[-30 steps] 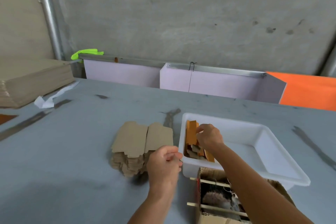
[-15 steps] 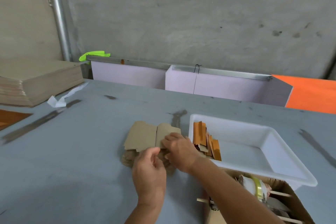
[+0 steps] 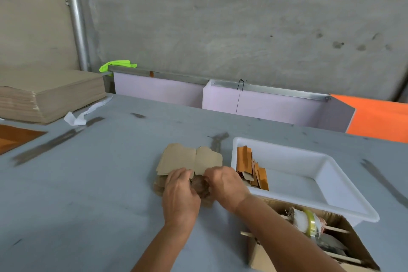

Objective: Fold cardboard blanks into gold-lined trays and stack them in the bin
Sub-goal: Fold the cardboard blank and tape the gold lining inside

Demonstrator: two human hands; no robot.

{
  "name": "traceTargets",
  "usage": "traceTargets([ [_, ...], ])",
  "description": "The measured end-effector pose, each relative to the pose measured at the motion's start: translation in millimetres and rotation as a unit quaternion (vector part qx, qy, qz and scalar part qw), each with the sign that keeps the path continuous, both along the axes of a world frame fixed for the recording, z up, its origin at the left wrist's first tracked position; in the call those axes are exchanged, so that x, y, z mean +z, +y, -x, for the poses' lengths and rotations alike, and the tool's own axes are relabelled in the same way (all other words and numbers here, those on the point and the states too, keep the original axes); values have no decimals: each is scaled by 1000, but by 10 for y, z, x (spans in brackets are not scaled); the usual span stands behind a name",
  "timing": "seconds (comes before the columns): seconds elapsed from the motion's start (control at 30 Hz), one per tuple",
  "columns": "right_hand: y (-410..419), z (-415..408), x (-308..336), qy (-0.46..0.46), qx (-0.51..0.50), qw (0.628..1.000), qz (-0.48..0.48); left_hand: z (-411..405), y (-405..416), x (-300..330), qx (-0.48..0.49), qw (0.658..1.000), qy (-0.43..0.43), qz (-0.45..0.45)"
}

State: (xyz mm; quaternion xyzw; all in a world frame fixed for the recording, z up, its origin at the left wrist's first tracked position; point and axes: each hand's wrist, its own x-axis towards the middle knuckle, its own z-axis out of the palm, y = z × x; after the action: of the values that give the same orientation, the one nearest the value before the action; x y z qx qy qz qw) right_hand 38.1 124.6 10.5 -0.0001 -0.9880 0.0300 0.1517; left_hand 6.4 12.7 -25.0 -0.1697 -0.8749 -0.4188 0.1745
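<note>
Brown cardboard blanks [image 3: 187,159] sit in a low pile on the grey table [image 3: 88,194], just left of the white bin [image 3: 331,174]. Both my hands are down on the near edge of that pile. My left hand [image 3: 180,192] has its fingers curled over the top blank's near flap; my right hand [image 3: 223,183] is beside it, fingers bent onto the same edge. I judge that both have hold of the top blank, but the fingertips are hidden under my knuckles, so I cannot tell how firm the pinch is.

Progress, as far as visible: a few folded trays [image 3: 250,166] stand on edge in the bin's near-left corner, leaning on one another, orange-gold lining showing. The rest of the bin floor is bare white. So only a small share is done. The pile under my hands is several blanks deep, and a far larger stack of cardboard sheets [image 3: 48,93] lies at the table's far left, though I cannot tell if that is the same stock.

Step in hand, my judgement: separating one blank off the pile for folding.

Blank appearance: flat, plain kraft face up, rounded tabs along the far edge, a crease down the middle. Lower blanks are splayed slightly out of line. Gold side not visible on the pile.
</note>
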Motion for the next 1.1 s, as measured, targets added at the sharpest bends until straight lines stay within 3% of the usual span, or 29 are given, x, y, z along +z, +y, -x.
traceTargets([
  [0.1, 36, -4, 28, 105, -47, 990, 85, 9, -9, 21, -3, 1000, 0, 4],
  [0.23, 186, -64, 180, 231, -140, 935, 230, 12, -39, 15, -25, 999, 4, 20],
  [0.33, 316, -205, 375, 286, -167, 857, 395, 9, -58, 18, -38, 999, 13, 30],
  [0.4, 374, -363, 499, 313, -151, 779, 522, -35, -57, 91, -39, 999, 20, 13],
  [0.47, 378, -579, 585, 300, -118, 709, 627, -140, -43, 224, -34, 995, 15, -94],
  [0.5, 362, -700, 597, 281, -108, 696, 652, -221, -37, 317, -46, 982, -15, -182],
  [0.6, 293, -1088, 539, 231, -97, 709, 659, -474, -39, 624, -139, 899, -164, -381],
  [0.7, 223, -1447, 448, 202, -102, 702, 675, -693, -36, 752, -230, 854, -250, -395],
  [1.0, 276, -2130, 179, 179, -110, 678, 705, -1122, 21, 457, -255, 834, -344, -348],
  [1.1, 324, -2264, 85, 174, -99, 696, 690, -1245, -12, 353, -282, 843, -334, -315],
])
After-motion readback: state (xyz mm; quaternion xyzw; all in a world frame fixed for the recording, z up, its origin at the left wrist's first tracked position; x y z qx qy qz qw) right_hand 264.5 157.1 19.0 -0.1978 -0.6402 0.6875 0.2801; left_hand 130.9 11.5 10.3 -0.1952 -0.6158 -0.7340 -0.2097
